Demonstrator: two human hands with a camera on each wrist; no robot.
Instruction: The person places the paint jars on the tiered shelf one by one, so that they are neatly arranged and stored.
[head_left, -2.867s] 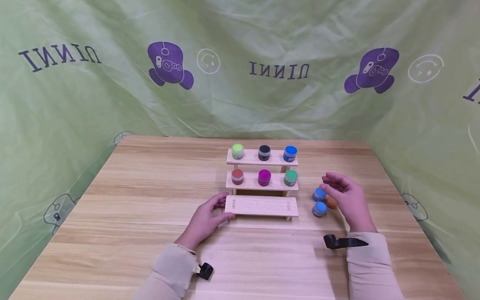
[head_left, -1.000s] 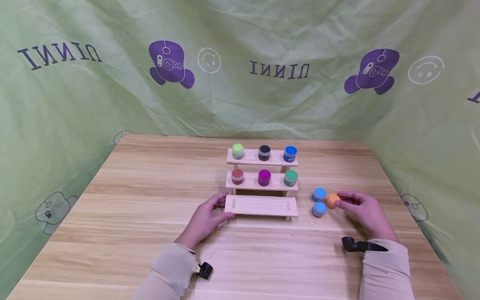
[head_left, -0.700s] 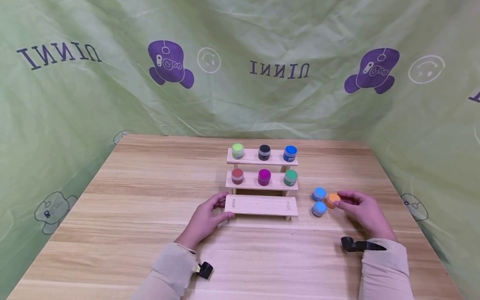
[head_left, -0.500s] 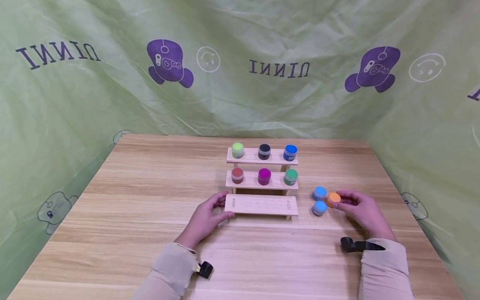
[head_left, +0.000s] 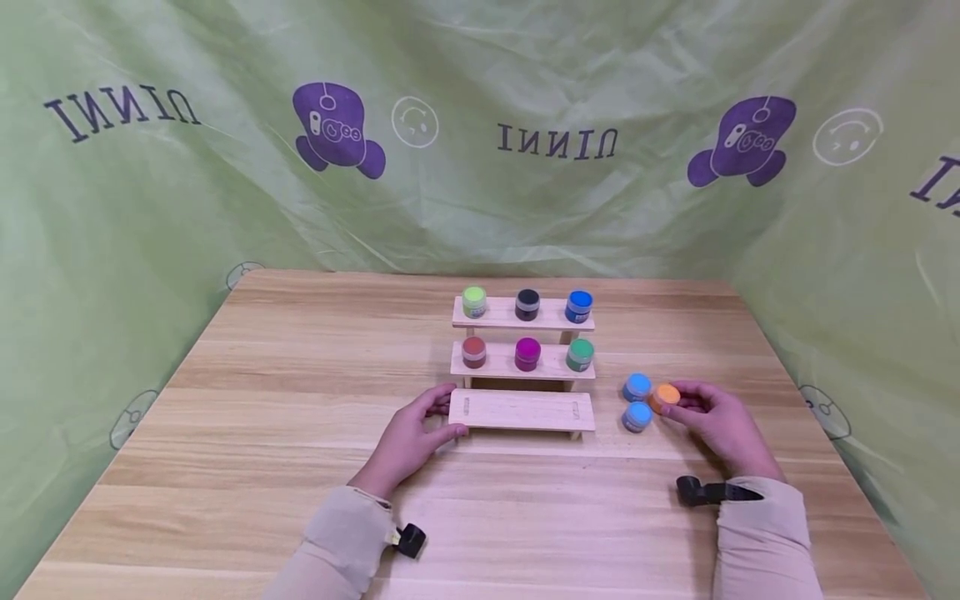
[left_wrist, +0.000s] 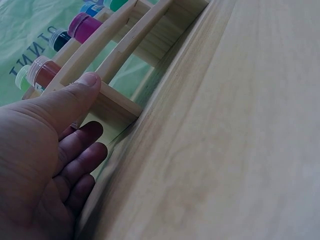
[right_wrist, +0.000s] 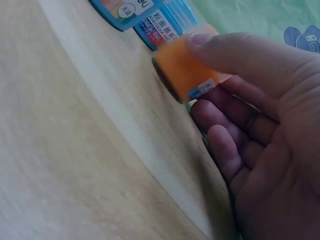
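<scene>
My left hand [head_left: 408, 433] holds the left end of the three-step wooden rack [head_left: 521, 410]. Its thumb lies on the lowest step's front corner, and the other fingers bend in beside that end [left_wrist: 82, 160]. Right of the rack, my right hand [head_left: 723, 425] pinches an orange paint jar [head_left: 664, 398] between thumb and fingers. In the right wrist view the orange jar [right_wrist: 182, 67] leans, its base edge close to the table. Two light-blue paint jars, one behind [head_left: 637, 387] and one in front [head_left: 637, 417], stand directly left of it.
Light-green [head_left: 474, 302], black [head_left: 527, 305] and dark-blue [head_left: 579, 306] jars stand on the top step. Brown-red [head_left: 473, 352], magenta [head_left: 527, 354] and green [head_left: 581, 355] jars fill the middle one. A green printed cloth [head_left: 465, 217] hangs behind the wooden table [head_left: 300, 367].
From above the jars my right hand has come down to the orange jar's right side and taken hold of it. My left hand keeps its place on the rack.
</scene>
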